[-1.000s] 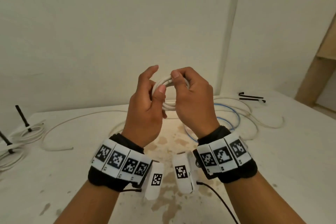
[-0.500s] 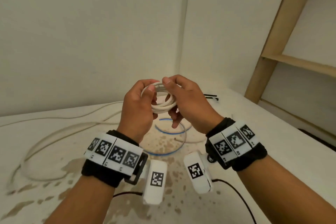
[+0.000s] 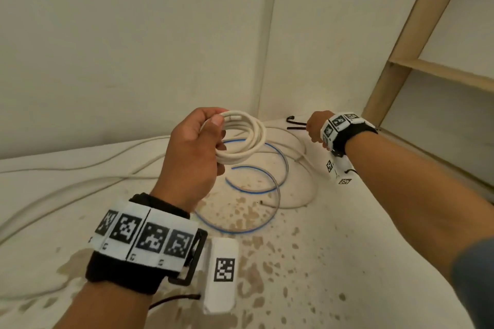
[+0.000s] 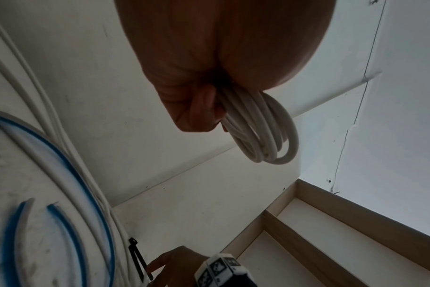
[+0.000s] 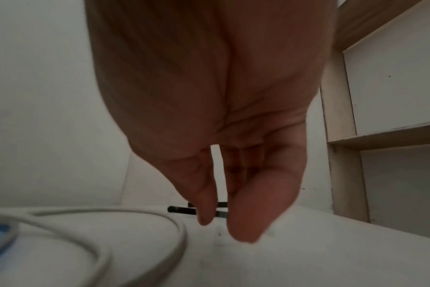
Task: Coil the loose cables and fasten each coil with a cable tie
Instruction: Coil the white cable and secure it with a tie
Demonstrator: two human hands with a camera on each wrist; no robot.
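Coil (image 3: 242, 139) held up in left hand (image 3: 191, 152), right hand (image 3: 314, 125) at the ties (image 3: 295, 124).
Left fingers clench the white coil above the counter (image 3: 334, 262); right fingers hang relaxed, holding nothing, just over two black ties by the far wall. Loose white and blue cables (image 3: 254, 189) sprawl between them.

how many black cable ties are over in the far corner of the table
2. Both black cable ties lie side by side on the table near the corner: one nearer the wall, the other just in front. The right hand covers their right ends and could hide more.
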